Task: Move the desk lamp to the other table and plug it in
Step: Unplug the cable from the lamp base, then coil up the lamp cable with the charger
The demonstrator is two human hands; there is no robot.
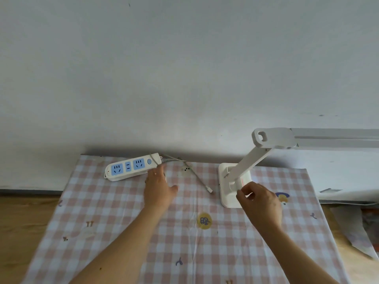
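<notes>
Two bare forearms reach out over the checked tablecloth (123,232). The right hand (260,201) hangs curled over the near corner of the desk lamp's (244,167) white base, thumb and forefinger drawn close; whether they nip anything I cannot tell. The left hand (159,187) lies flat with fingers together, fingertips at the power strip (133,167). Between the hands a loose cable end (209,189) rests on the cloth. The lamp stands by the wall, arm stretching right.

Two bare, sleeveless forearms
</notes>
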